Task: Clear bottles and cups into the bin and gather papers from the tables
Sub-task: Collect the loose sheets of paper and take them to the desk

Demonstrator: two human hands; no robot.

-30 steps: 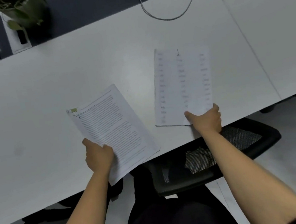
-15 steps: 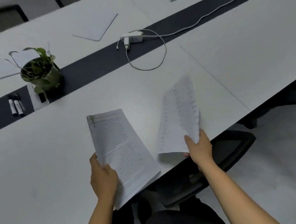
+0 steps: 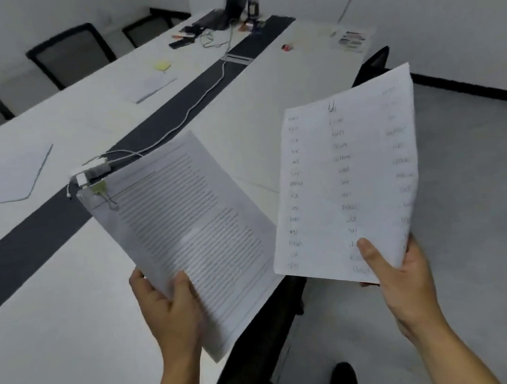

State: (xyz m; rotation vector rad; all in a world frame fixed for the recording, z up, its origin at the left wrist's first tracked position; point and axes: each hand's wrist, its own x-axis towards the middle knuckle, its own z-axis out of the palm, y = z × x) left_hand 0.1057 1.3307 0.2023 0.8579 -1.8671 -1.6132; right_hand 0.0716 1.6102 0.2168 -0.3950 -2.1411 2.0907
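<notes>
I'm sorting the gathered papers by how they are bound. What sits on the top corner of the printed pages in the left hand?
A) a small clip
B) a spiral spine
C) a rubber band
A: a small clip is fixed on the top left corner of the printed pages held by the left hand; the right hand holds the handwritten list.

dim flat light, soft blur, edges seemingly bowed, faint shadows

Head view, forward-down, near table [image 3: 54, 330]
</notes>
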